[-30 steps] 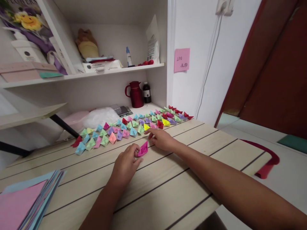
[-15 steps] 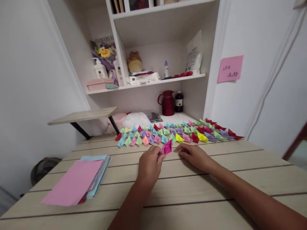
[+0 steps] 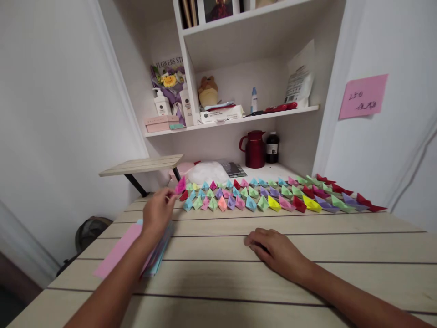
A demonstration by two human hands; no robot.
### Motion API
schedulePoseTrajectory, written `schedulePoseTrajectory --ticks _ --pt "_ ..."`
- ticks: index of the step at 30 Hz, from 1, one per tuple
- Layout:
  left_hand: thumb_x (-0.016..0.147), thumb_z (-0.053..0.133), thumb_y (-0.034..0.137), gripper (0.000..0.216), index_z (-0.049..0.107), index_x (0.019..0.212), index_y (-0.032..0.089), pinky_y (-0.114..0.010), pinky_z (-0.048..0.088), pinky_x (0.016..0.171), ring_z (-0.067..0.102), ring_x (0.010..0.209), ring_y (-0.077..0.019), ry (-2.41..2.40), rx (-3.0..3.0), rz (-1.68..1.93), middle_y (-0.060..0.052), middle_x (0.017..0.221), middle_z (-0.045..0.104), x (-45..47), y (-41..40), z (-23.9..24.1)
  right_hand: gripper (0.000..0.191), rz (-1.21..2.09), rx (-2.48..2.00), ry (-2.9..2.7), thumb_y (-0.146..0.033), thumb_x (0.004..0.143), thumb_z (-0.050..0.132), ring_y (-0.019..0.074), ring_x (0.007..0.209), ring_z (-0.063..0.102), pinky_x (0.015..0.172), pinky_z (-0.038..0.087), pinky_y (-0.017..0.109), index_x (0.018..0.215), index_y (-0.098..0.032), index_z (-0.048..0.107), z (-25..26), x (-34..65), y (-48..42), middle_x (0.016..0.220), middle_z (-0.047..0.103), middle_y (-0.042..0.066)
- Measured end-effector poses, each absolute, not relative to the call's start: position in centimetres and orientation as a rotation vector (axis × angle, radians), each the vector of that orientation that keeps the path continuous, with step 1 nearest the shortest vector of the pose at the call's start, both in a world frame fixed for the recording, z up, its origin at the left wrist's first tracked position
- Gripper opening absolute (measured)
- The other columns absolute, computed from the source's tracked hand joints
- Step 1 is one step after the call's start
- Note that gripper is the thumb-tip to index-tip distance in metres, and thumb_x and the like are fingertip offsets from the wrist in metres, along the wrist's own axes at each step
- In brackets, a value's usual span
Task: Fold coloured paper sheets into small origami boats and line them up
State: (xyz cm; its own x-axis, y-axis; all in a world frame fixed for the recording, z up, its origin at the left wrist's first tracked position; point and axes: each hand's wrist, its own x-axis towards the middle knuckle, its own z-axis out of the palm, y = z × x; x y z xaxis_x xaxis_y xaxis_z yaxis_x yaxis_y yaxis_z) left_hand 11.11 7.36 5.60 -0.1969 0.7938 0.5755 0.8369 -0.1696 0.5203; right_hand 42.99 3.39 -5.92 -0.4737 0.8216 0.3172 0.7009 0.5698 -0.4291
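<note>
Pinched in the fingertips of my left hand [image 3: 159,209] is a magenta folded paper boat [image 3: 180,185], lifted near the left end of several rows of small coloured paper boats. A red boat [image 3: 184,196] and a blue boat [image 3: 187,204] stand close to it. My right hand [image 3: 273,248] rests on the wooden table [image 3: 218,255] in front of the rows, fingers loosely bent and holding nothing. Beneath my left forearm lies a stack of coloured paper [image 3: 119,248] with a pink sheet on top, partly hidden by the arm.
A small raised wooden stand [image 3: 143,165] is at the back left, close to my left hand. Behind the boats are a white plastic bag [image 3: 208,173], a dark red jug [image 3: 255,150] and a dark bottle [image 3: 272,148]. A pink note [image 3: 363,96] is stuck on the right wall.
My left hand has carried the magenta boat left, from the middle of the table to the rows' left end. My right hand has drawn back toward me. The view has shifted left.
</note>
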Motion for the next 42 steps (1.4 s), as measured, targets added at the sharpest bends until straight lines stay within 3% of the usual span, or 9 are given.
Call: schedulePoseTrajectory --ticks 5,9,15,17,20,23,32,42 --pt "0.084 0.059 0.030 0.018 0.065 0.089 0.014 -0.029 0.047 0.063 0.063 0.067 -0.0163 -2.350 -1.683 -1.426 -0.003 0.081 0.066 5.7 12.1 5.0 0.023 0.348 -1.221 -2.321 -0.024 0.092 0.042 0.0199 0.084 0.062 0.081 0.044 0.034 0.099 -0.025 0.064 -5.6 43.0 3.3 0.096 0.068 0.004" --pt "0.089 0.057 0.034 0.035 0.056 0.119 0.016 -0.042 0.053 0.083 0.061 0.099 -0.0209 -2.564 -1.582 -1.432 -0.009 0.118 0.060 3.9 13.9 2.7 0.025 0.409 -1.200 -2.326 -0.026 0.093 0.039 0.0197 0.083 0.062 0.080 0.044 0.034 0.097 -0.025 0.064 -5.3 43.0 3.3 0.094 0.068 0.004" --pt "0.089 0.057 0.036 0.038 0.054 0.121 0.016 -0.043 0.053 0.084 0.060 0.102 -0.0227 -2.601 -1.701 -1.153 -0.009 0.122 0.058 2.6 15.3 1.3 0.023 0.540 -1.212 -2.286 -0.028 0.093 0.041 0.0188 0.081 0.061 0.078 0.044 0.033 0.093 -0.026 0.064 -5.3 43.2 3.5 0.093 0.068 0.002" --pt "0.088 0.058 0.034 0.032 0.059 0.114 0.015 -0.043 0.052 0.085 0.061 0.100 -0.0225 -2.545 -1.812 -0.996 -0.008 0.115 0.061 2.5 15.4 1.3 0.022 0.563 -1.212 -2.283 -0.029 0.094 0.041 0.0187 0.082 0.061 0.079 0.044 0.033 0.093 -0.027 0.064 -5.4 43.2 3.7 0.093 0.067 0.001" --pt "0.083 0.063 0.027 0.012 0.068 0.082 0.017 -0.038 0.043 0.089 0.062 0.093 -0.0228 -2.396 -1.986 -0.768 -0.003 0.086 0.068 2.8 14.7 1.2 0.023 0.583 -1.208 -2.287 -0.029 0.094 0.041 0.0189 0.083 0.061 0.080 0.044 0.033 0.093 -0.028 0.063 -5.6 43.3 3.9 0.094 0.067 0.001" --pt "0.077 0.064 0.023 0.011 0.066 0.066 0.021 -0.033 0.033 0.094 0.062 0.089 -0.0208 -2.250 -2.111 -0.603 0.000 0.073 0.068 3.1 13.6 1.2 0.023 0.598 -1.207 -2.289 -0.030 0.094 0.040 0.0195 0.084 0.060 0.080 0.045 0.033 0.094 -0.028 0.063 -5.8 43.4 4.0 0.094 0.067 0.002" --pt "0.081 0.058 0.026 0.014 0.067 0.071 0.022 -0.027 0.033 0.078 0.061 0.080 -0.0190 -2.176 -2.124 -0.390 -0.002 0.078 0.073 3.1 13.0 0.7 0.023 0.615 -1.224 -2.272 -0.032 0.094 0.042 0.0205 0.083 0.060 0.080 0.046 0.034 0.092 -0.028 0.064 -5.7 43.3 3.9 0.093 0.067 0.003" --pt "0.080 0.060 0.027 0.012 0.070 0.075 0.024 -0.025 0.034 0.070 0.063 0.084 -0.0189 -2.210 -2.141 -0.381 -0.002 0.082 0.074 4.8 14.7 1.0 0.025 0.642 -1.222 -2.275 -0.034 0.094 0.040 0.0208 0.085 0.060 0.080 0.047 0.033 0.092 -0.027 0.064 -5.7 43.3 4.0 0.093 0.067 0.004"
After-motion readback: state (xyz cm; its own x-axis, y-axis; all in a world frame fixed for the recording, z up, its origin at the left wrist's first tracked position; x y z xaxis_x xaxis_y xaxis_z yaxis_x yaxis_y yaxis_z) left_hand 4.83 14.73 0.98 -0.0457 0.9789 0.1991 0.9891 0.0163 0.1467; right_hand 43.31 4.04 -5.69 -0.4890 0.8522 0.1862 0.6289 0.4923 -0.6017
